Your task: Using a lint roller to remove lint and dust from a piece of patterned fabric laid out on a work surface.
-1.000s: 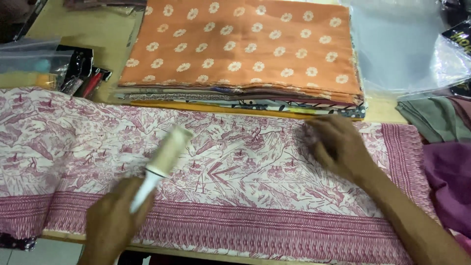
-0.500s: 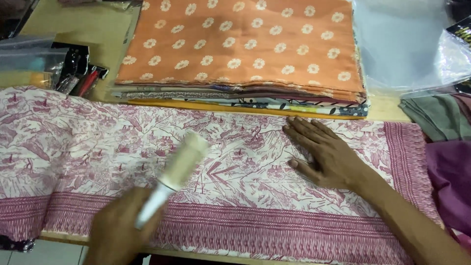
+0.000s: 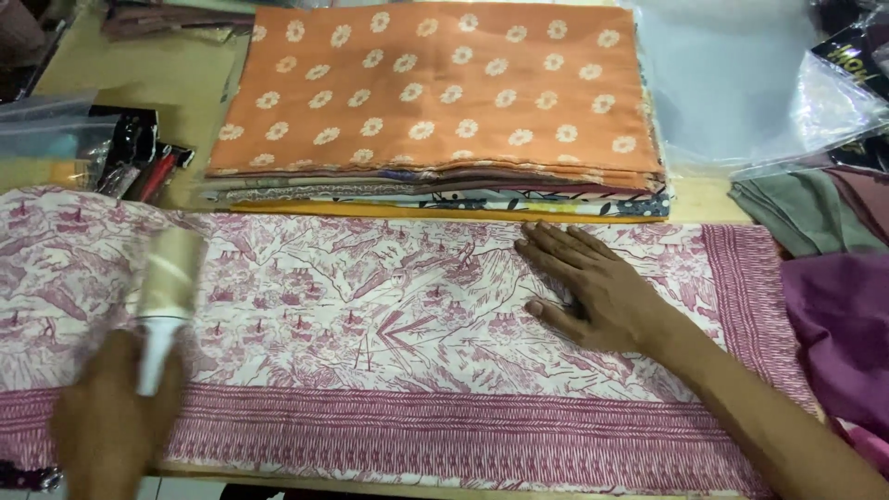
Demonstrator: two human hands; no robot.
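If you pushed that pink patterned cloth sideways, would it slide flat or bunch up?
Probably bunch up: the pink patterned cloth looks thin and floppy, draping over the table edge. The right hand presses it flat, likely to hold it in place under the lint roller.

A lint roller (image 3: 167, 301) rests on a printed cloth (image 3: 389, 324) spread flat across a work table. The roller has a white handle and a pale, beige-toned drum, and it appears motion-blurred. It lies tilted, drum pointing away from the person and slightly to the right, over the left part of the cloth, with its handle in the left hand (image 3: 111, 421). The cloth is cream with a dense maroon pattern of foliage and figures, edged by a banded maroon border along its near side and right end. It lies smooth, its far edge close against a stack of folded fabrics. The right hand (image 3: 593, 287) presses flat, fingers spread, on the cloth's right half.
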